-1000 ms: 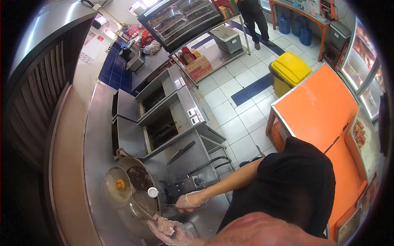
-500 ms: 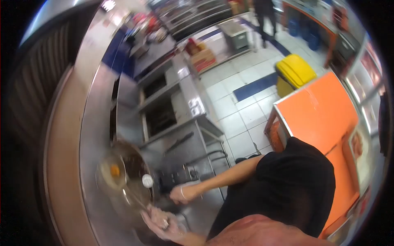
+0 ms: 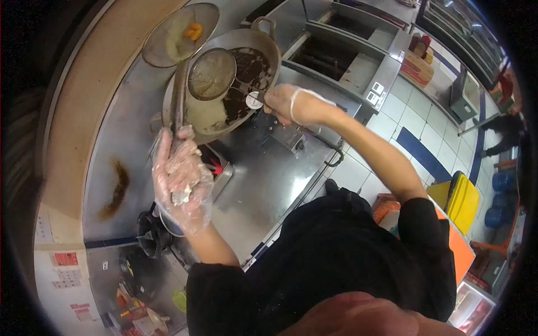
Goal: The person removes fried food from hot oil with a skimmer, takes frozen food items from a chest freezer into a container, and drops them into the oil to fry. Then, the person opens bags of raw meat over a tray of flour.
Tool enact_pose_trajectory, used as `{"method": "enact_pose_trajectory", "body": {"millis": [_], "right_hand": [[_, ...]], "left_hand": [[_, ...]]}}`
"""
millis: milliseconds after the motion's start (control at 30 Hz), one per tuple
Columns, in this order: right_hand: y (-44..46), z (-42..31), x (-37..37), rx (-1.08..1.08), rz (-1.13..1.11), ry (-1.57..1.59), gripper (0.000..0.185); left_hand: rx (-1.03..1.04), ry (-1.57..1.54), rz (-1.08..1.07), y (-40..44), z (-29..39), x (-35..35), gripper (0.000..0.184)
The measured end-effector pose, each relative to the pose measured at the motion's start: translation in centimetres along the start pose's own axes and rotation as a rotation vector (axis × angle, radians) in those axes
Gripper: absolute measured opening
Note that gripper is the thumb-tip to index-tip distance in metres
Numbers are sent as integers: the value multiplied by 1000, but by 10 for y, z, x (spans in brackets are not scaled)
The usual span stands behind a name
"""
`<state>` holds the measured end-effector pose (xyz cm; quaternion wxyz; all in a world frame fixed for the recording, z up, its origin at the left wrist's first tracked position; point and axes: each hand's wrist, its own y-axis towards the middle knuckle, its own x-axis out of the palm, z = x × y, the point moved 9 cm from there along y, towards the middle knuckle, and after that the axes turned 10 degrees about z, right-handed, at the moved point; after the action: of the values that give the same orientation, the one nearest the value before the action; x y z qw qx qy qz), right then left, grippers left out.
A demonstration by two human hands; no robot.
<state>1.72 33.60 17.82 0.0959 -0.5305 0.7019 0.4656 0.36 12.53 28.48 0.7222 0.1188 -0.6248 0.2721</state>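
My left hand (image 3: 184, 179), in a clear glove smeared with pale batter, is closed around the handle of a large strainer (image 3: 154, 47). Some orange fried pieces (image 3: 193, 31) lie in that strainer, beyond the far left rim of a wide metal wok (image 3: 273, 47). My right hand (image 3: 294, 105), also gloved, grips the thin handle of a smaller round mesh skimmer (image 3: 212, 74). The skimmer's mesh is over the wok, above dark oil (image 3: 252, 61) and pale foam (image 3: 206, 116). A white round disc (image 3: 254, 101) sits at the wok's near right rim, beside my right fingers.
A steel counter (image 3: 252, 185) runs below the wok, with a small metal container (image 3: 224, 176) near my left hand. Built-in fryers (image 3: 325, 56) stand beyond the wok. At right are a yellow bin (image 3: 462, 204) and an orange surface (image 3: 459, 252). Another person (image 3: 504, 131) stands farther off.
My view has swung, so the wok now appears higher and sharper. My right hand has moved up to the wok's rim. The smaller skimmer now shows clearly over the oil.
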Motion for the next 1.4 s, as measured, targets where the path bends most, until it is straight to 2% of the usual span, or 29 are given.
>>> {"method": "enact_pose_trajectory", "body": {"millis": [67, 100, 133, 167, 233, 300, 400, 500, 533, 633, 667, 700, 733, 767, 800, 833, 933, 1000, 1033, 1067, 1167, 1200, 1300, 1400], "right_hand": [[11, 28, 2, -286, -4, -169, 29], [19, 55, 2, -178, 55, -182, 30], [26, 83, -1, -69, 115, -188, 31], [35, 78, -16, 59, -71, -367, 21], [47, 79, -3, -65, -357, -695, 16], [62, 112, 18, -95, -461, -897, 18], [38, 97, -41, 408, -165, -579, 20], [36, 91, -70, 566, -167, -546, 21], [42, 99, -74, 528, -85, -548, 20], [66, 142, -61, 330, -115, -625, 17], [75, 157, -57, 358, -190, -634, 20], [78, 112, -80, 374, -208, -704, 23], [84, 100, -90, 449, -165, -624, 24], [89, 110, -85, 530, -309, -670, 25], [96, 111, -85, 470, -273, -720, 26], [100, 113, -83, 418, -226, -760, 27], [118, 162, -53, 264, -269, -842, 26], [124, 195, -34, 240, -316, -877, 25], [128, 190, -29, 228, -336, -895, 24], [126, 184, -32, 323, -366, -871, 24], [131, 205, -15, 427, -474, -948, 28], [135, 212, -8, 384, -506, -959, 26], [149, 257, 43, 216, -796, -1118, 25], [159, 296, 76, 236, -996, -992, 17]], "left_hand": [[26, -13, 45, 0, 6, -1, 45], [-37, -53, 44, 2, 11, -9, 51], [-130, 93, -107, 5, 4, -2, 53], [-163, 171, -128, 9, 7, -12, 52], [-113, 278, -50, 28, 21, -40, 50], [-71, 357, 14, 39, 32, -63, 48], [-38, 414, 77, 56, 39, -86, 46], [11, 431, 116, 61, 54, -97, 43], [34, 418, 124, 56, 58, -99, 42], [136, 354, 165, 25, 66, -110, 40], [150, 323, 168, 20, 63, -108, 39], [145, 274, 167, 15, 60, -106, 38], [110, 218, 154, 13, 55, -101, 37], [15, 140, 96, 16, 43, -89, 35], [-84, 67, 46, 19, 32, -77, 35], [-51, 54, 113, 18, 36, -78, 34], [-13, 13, 184, 18, 38, -79, 34], [18, 57, 198, 18, 38, -75, 36], [28, 49, 205, 18, 39, -76, 36], [37, 44, 210, 18, 41, -76, 36], [39, 45, 164, 18, 41, -74, 38], [38, 40, 155, 17, 41, -73, 38], [37, 10, 134, 17, 43, -75, 40], [22, 14, 93, 19, 42, -71, 39]]}}
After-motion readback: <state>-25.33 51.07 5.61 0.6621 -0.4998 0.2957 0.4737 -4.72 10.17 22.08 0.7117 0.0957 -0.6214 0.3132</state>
